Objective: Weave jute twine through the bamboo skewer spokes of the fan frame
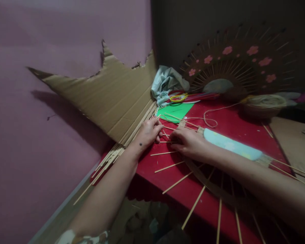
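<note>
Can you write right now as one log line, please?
left hand: beside thin sticks | right hand: by small woven patch | green sheet: on red table | cardboard: leaning against wall

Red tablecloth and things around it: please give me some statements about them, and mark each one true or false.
1. Green paper lies on the red tablecloth. True.
2. The cardboard is flat on the floor. False: the cardboard stands up against the pink wall.
3. The large fan at the back carries pink flowers. True.
4. Both hands are at the coil of twine. False: the left hand and right hand are among thin sticks.
</note>
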A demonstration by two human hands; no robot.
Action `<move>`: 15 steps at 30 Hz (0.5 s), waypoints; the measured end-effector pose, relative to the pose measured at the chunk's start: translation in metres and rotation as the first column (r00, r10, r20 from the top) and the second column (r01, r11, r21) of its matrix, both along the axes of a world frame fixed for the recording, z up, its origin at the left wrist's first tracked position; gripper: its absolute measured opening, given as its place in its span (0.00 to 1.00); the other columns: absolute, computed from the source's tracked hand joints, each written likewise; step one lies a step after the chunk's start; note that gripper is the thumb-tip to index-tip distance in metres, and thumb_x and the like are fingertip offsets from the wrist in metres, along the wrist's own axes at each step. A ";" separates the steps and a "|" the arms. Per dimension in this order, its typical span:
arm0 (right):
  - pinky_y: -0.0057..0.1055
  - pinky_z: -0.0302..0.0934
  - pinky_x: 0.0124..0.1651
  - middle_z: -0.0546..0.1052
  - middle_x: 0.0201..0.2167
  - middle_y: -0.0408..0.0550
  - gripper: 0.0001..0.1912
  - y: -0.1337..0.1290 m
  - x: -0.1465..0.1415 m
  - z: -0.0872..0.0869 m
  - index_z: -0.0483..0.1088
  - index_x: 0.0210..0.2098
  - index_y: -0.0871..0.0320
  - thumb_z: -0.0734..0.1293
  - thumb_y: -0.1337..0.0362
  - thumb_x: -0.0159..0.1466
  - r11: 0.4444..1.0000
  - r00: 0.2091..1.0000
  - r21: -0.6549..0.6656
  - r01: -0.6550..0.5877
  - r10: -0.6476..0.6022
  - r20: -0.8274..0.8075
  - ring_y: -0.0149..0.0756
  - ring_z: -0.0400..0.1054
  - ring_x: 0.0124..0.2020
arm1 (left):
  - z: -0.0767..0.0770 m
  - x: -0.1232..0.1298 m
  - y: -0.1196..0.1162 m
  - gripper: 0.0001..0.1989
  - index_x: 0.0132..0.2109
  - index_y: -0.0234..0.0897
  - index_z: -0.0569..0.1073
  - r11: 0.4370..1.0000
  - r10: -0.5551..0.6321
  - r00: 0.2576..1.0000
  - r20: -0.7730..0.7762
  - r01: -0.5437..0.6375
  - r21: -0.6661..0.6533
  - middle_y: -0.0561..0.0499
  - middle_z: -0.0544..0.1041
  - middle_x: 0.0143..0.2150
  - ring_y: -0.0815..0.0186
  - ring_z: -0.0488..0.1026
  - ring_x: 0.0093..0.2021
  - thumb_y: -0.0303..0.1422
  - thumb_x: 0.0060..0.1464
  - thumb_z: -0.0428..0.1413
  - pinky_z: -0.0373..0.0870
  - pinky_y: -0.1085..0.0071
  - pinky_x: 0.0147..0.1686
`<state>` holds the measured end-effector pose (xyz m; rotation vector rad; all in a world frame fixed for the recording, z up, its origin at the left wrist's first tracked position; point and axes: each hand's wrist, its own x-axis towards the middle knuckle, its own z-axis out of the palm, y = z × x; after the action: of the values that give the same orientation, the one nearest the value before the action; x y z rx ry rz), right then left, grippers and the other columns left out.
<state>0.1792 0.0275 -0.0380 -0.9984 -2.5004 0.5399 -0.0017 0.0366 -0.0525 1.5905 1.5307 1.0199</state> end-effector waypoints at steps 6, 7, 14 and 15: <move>0.34 0.56 0.41 0.73 0.39 0.54 0.17 -0.005 -0.010 -0.013 0.67 0.46 0.62 0.59 0.75 0.59 0.980 0.997 0.198 -0.010 -0.004 0.072 0.39 0.66 0.40 | -0.002 -0.003 0.001 0.07 0.30 0.35 0.65 0.999 -0.009 0.998 -0.064 0.012 0.049 0.56 0.71 0.19 0.74 0.66 0.13 0.33 0.54 0.52 0.59 0.81 0.11; 0.34 0.56 0.41 0.73 0.39 0.54 0.18 -0.005 -0.010 -0.013 0.67 0.48 0.62 0.58 0.75 0.60 0.975 0.995 0.221 -0.009 -0.013 0.097 0.39 0.66 0.39 | -0.001 -0.003 0.001 0.07 0.30 0.35 0.65 0.999 -0.002 0.997 -0.072 0.005 0.052 0.56 0.71 0.19 0.74 0.66 0.13 0.33 0.54 0.52 0.59 0.80 0.12; 0.31 0.54 0.36 0.71 0.36 0.52 0.13 -0.004 -0.009 -0.008 0.72 0.38 0.59 0.57 0.72 0.62 0.966 0.959 0.255 -0.044 -0.030 0.281 0.38 0.65 0.37 | 0.000 -0.006 0.005 0.06 0.29 0.35 0.67 0.996 0.088 0.989 -0.122 -0.085 0.031 0.57 0.69 0.17 0.74 0.64 0.13 0.33 0.50 0.54 0.58 0.79 0.13; 0.31 0.54 0.37 0.71 0.37 0.52 0.12 -0.004 -0.009 -0.006 0.72 0.38 0.60 0.57 0.72 0.61 0.969 0.958 0.244 -0.038 -0.034 0.283 0.38 0.66 0.37 | -0.001 -0.007 0.005 0.06 0.29 0.35 0.68 0.996 0.090 0.987 -0.136 -0.085 0.039 0.57 0.68 0.17 0.74 0.64 0.13 0.33 0.50 0.54 0.59 0.79 0.13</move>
<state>0.1701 0.0238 -0.0444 -1.0363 -2.7335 0.0795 -0.0087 0.0419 -0.0536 1.6589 1.6980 1.0045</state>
